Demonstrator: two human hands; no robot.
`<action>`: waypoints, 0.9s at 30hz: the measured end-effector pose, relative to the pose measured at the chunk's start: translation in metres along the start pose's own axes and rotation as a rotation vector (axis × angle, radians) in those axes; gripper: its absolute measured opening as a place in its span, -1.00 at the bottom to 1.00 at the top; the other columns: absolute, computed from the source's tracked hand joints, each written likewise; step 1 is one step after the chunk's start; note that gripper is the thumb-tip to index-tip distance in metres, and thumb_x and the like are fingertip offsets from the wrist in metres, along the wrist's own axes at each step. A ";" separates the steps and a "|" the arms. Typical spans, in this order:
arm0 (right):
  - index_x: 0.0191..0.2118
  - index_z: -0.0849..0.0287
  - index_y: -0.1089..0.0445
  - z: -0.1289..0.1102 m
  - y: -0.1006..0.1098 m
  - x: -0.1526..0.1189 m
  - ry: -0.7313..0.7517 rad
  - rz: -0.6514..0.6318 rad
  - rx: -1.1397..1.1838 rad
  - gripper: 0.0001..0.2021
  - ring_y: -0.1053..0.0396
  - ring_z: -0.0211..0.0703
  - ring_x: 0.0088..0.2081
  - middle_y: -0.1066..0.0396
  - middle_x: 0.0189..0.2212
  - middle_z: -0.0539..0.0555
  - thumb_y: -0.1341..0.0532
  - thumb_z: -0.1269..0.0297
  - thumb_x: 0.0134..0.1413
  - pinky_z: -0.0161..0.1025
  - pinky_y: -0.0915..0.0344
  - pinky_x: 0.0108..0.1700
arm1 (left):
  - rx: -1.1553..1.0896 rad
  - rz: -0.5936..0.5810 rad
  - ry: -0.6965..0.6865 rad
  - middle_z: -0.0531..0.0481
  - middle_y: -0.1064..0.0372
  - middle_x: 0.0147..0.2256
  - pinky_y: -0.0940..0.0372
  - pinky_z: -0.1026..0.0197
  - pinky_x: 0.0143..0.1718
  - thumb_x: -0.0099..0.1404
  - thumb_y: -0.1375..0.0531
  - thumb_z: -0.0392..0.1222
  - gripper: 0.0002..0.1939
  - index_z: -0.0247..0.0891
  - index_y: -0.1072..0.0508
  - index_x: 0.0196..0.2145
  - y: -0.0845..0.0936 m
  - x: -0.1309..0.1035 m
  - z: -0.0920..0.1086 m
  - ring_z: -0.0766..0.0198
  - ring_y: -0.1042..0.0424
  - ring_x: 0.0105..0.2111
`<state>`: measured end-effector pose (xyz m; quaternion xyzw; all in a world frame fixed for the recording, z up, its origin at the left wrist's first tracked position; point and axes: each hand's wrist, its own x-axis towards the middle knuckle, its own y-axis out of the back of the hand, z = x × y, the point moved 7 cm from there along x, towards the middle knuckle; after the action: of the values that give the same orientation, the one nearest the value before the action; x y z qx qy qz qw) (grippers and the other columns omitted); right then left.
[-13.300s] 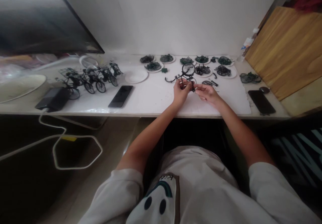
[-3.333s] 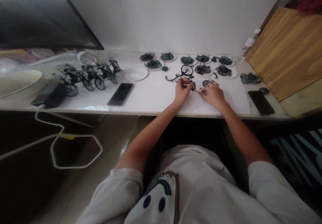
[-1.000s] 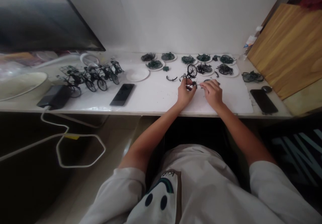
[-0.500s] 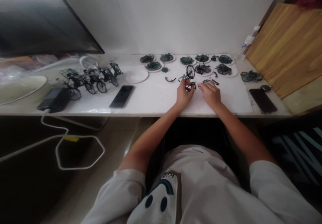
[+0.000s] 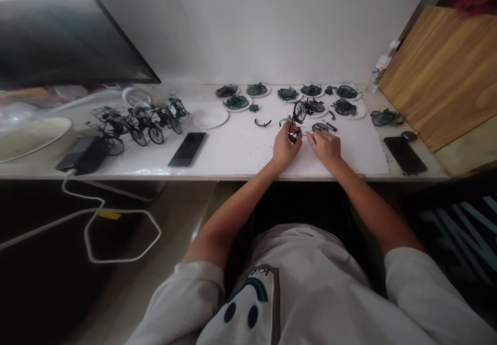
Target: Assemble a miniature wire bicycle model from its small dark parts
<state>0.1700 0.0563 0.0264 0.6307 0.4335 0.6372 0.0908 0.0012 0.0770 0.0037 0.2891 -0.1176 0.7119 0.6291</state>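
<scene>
My left hand (image 5: 286,146) is closed around the frame of a partly built black miniature bicycle (image 5: 299,112), whose one visible wheel points up and away from me. Close to its right, my right hand (image 5: 326,147) pinches a thin rod (image 5: 304,135) that reaches toward the bicycle frame; its exact kind is too small to tell. Just beyond my right hand lie a loose bicycle wheel (image 5: 320,127) and a short dark part (image 5: 331,126). A curved black strip, like a mudguard (image 5: 263,123), rests left of the bicycle.
Plates of dark bicycle parts (image 5: 237,102) line the back of the white sheet (image 5: 229,148). Several assembled miniature bicycles (image 5: 149,122) stand at the left, beside an empty plate (image 5: 209,117). One phone (image 5: 188,149) lies left, another phone (image 5: 406,154) right. A black adapter (image 5: 83,154) sits near the edge.
The bicycle has shifted slightly right and turned in my left hand, its wheel now tilted differently. My right hand has moved a little, and the loose wheel beyond it shows more fully.
</scene>
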 end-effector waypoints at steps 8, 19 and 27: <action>-0.05 0.09 -0.43 -0.009 -0.008 -0.001 0.041 -0.138 0.114 -0.78 -0.47 0.13 -0.01 -0.55 -0.16 0.23 -0.14 0.09 0.55 -0.08 -0.39 -0.15 | 0.069 0.008 0.021 -0.05 -0.53 -0.13 -0.36 0.14 -0.26 0.29 -0.32 -0.42 -0.72 -0.14 -0.40 -0.12 0.001 -0.002 0.003 0.30 -0.40 -0.40; -0.13 0.12 -0.41 0.005 -0.017 -0.001 -0.005 -0.140 0.056 -0.70 -0.49 0.08 -0.12 -0.53 -0.18 0.24 -0.08 0.05 0.59 -0.15 -0.28 -0.26 | 0.147 0.012 -0.041 -0.08 -0.52 -0.09 -0.37 0.14 -0.20 0.35 -0.29 -0.42 -0.72 -0.15 -0.38 -0.07 0.001 -0.004 0.010 0.29 -0.40 -0.36; -0.15 0.10 -0.38 0.005 -0.013 -0.002 -0.078 -0.150 0.045 -0.65 -0.47 0.06 -0.17 -0.53 -0.24 0.22 -0.01 0.00 0.58 -0.14 -0.28 -0.22 | 0.220 -0.018 -0.059 -0.10 -0.55 -0.06 -0.37 0.14 -0.21 0.37 -0.28 -0.41 -0.73 -0.17 -0.39 -0.05 -0.001 -0.005 0.013 0.28 -0.44 -0.34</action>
<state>0.1694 0.0655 0.0156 0.6228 0.4900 0.5935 0.1406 0.0061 0.0661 0.0116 0.3783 -0.0548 0.7060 0.5962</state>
